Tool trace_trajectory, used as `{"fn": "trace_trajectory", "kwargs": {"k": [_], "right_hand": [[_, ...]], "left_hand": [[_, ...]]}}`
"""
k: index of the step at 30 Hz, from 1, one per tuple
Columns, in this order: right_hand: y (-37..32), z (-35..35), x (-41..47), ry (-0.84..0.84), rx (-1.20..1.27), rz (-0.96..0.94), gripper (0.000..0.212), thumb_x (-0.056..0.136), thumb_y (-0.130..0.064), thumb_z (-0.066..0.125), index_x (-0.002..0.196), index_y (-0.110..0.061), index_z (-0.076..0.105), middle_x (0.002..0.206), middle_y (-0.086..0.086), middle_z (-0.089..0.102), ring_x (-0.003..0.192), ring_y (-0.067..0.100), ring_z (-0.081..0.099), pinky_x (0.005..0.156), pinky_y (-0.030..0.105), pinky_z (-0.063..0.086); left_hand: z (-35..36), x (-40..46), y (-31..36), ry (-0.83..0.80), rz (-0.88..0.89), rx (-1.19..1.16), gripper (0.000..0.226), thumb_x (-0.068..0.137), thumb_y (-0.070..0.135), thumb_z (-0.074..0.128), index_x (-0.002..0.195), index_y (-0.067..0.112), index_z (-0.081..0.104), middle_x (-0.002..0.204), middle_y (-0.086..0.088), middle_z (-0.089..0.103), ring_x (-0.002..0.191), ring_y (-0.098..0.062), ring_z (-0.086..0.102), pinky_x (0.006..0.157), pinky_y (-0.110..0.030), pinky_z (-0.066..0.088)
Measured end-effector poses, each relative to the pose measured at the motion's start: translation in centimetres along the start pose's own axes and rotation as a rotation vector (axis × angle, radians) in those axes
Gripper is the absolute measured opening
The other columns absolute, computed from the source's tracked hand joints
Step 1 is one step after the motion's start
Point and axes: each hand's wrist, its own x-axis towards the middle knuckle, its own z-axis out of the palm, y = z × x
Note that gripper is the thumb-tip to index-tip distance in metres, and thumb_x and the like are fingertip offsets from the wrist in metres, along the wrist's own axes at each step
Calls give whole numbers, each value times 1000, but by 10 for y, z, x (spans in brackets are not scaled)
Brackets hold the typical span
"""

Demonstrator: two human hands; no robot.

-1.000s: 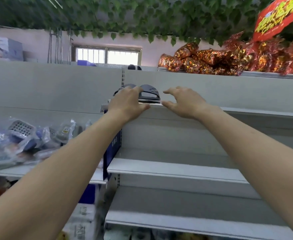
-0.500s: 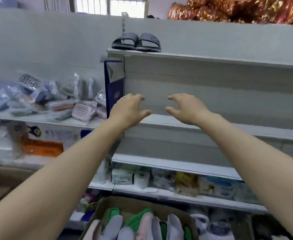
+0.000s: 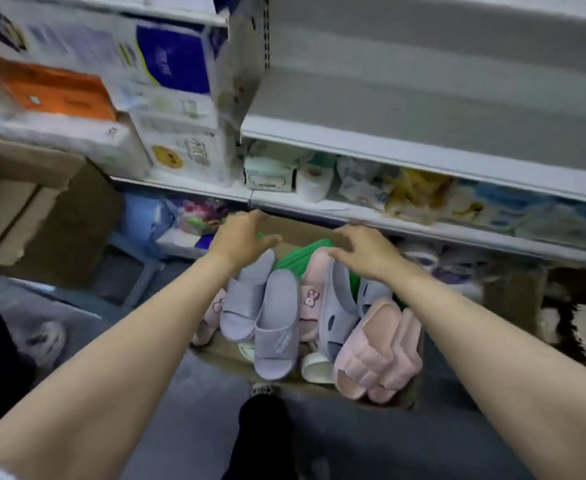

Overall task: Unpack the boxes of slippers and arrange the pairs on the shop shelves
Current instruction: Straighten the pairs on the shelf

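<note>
Both hands — left hand (image 3: 241, 237), right hand (image 3: 364, 249) — hover empty, fingers spread, over the brown cardboard box (image 3: 305, 233) of soft lilac foam slippers (image 3: 264, 317) — best lifted as a matched pair.

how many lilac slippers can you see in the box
2, side by side at the box's left-middle: one lilac slipper beneath the left hand, the other lilac slipper just right of it. More may be buried.

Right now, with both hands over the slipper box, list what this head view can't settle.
- Green slippers: mostly buried under the lilac slippers and both hands; pair count unknown.
- Left hand and right hand: whether their fingers touch anything is lost to blur.
- Cardboard box: side walls hidden by both forearms.
- Packets on the lower shelf: labels too smeared to read.
</note>
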Motion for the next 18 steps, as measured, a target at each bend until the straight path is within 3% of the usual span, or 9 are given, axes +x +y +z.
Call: {"fn": "trace_trajectory", "kwargs": {"k": [2, 5, 8, 9, 11, 14, 18], "right_hand": [[3, 49, 6, -135, 99, 63, 54, 95, -40, 64, 143, -16, 53, 144, 11, 56, 130, 29, 53, 100, 30, 44], [6, 125, 5, -325, 354, 203, 45, 93, -31, 70, 133, -13, 59, 124, 7, 64, 113, 20, 63, 85, 16, 50], [12, 192, 4, -428, 465, 306, 42, 87, -34, 77, 118, -8, 65, 112, 1, 67, 106, 21, 65, 96, 39, 52], [12, 208, 4, -459, 499, 355, 47, 85, -36, 79, 119, -8, 63, 112, 0, 65, 107, 21, 63, 95, 38, 51], [11, 229, 4, -515, 556, 484, 75, 79, -44, 83, 136, -7, 53, 129, 0, 60, 121, 22, 58, 95, 34, 47], [11, 254, 9, -504, 663, 582, 112, 57, -61, 87, 149, -15, 41, 146, 0, 54, 130, 23, 54, 105, 40, 47], [18, 276, 17, -429, 751, 625, 115, 46, -65, 87, 146, -24, 47, 141, -7, 58, 128, 19, 56, 108, 43, 46]], "left_hand": [[36, 0, -36, -77, -82, -36, 65, 85, 49, 72, 136, 11, 58, 126, -15, 66, 117, -34, 60, 94, -41, 48], [83, -12, -79, -177, -204, -121, 69, 87, 46, 72, 141, 9, 53, 136, -12, 61, 123, -32, 56, 96, -38, 43], [115, -25, -116, -225, -323, -191, 75, 86, 48, 73, 146, 11, 46, 141, -11, 58, 127, -31, 54, 100, -39, 42], [123, -27, -128, -233, -356, -227, 77, 84, 50, 73, 145, 12, 47, 139, -10, 58, 126, -31, 55, 100, -39, 44], [135, -31, -147, -241, -378, -291, 75, 83, 53, 72, 141, 11, 50, 134, -7, 62, 122, -29, 58, 97, -38, 47], [142, -30, -163, -279, -426, -364, 65, 87, 42, 73, 141, 13, 50, 134, -5, 62, 122, -25, 58, 99, -37, 46], [159, -21, -193, -310, -531, -465, 87, 74, 70, 70, 141, 18, 52, 134, 1, 63, 123, -20, 59, 107, -44, 46]]}}
